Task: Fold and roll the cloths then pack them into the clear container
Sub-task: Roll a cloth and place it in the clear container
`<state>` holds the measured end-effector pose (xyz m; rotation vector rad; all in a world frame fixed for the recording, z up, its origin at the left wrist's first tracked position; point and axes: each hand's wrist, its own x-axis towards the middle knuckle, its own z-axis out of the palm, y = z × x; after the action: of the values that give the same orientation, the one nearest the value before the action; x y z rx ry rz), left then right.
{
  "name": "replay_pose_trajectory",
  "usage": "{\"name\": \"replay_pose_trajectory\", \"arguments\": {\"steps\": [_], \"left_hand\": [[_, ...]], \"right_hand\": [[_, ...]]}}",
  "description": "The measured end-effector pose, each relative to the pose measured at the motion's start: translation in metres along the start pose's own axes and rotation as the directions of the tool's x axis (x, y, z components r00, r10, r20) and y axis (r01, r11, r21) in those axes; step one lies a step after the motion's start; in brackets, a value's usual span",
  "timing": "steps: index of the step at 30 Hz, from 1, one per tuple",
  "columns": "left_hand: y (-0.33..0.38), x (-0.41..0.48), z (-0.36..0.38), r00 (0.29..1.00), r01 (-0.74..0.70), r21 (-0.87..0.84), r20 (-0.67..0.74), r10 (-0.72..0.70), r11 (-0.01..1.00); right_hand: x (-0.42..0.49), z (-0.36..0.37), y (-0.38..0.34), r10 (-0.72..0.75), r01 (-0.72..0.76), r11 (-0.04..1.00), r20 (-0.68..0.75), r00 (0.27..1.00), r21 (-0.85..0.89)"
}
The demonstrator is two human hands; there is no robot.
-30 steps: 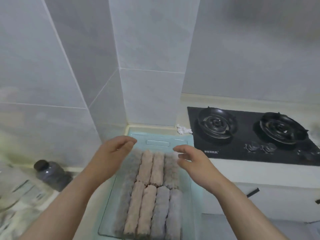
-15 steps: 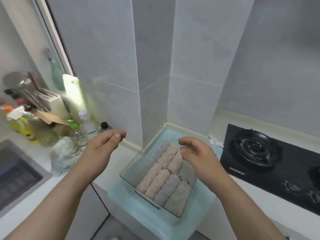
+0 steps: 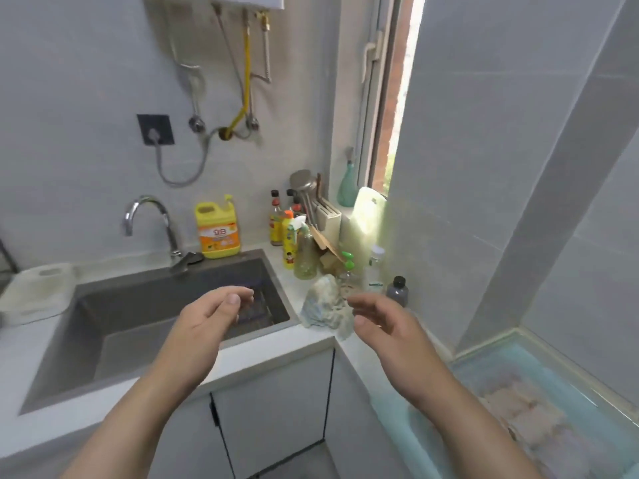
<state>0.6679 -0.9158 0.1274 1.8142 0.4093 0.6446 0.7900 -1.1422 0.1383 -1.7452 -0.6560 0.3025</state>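
Well right of right grip [image 3: 384,327], clear container [image 3: 553,378]

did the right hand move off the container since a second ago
Yes: right hand, then over the clear container, is now left of it, toward the sink.

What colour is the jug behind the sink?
The jug is yellow with an orange label; head view.
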Motion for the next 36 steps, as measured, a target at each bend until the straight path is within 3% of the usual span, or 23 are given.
{"name": "replay_pose_trajectory", "arguments": {"steps": [5, 15, 27, 36], "left_hand": [[-0.016, -0.044, -0.123, 0.977, 0.042, -0.021, -0.206, -0.045, 0.999], [-0.055, -0.135, -0.323, 0.881, 0.141, -0.041, -0.450, -0.144, 0.989], [-0.089, -0.247, -0.457, 0.672, 0.245, -0.064, -0.708, -0.217, 0.967], [-0.124, -0.259, -0.547, 0.490, 0.331, -0.081, -0.837, -0.244, 0.940]], "right_hand": [[0.006, 0.118, -0.044, -0.084, 0.089, 0.996, 0.224, 0.971, -0.012], [-0.018, 0.327, -0.101, -0.173, 0.192, 0.981, 0.482, 0.859, 0.010], [-0.049, 0.512, -0.135, -0.187, 0.175, 0.980, 0.756, 0.627, 0.097], [-0.029, 0.645, -0.153, -0.199, 0.163, 0.977, 0.862, 0.466, 0.137]]}}
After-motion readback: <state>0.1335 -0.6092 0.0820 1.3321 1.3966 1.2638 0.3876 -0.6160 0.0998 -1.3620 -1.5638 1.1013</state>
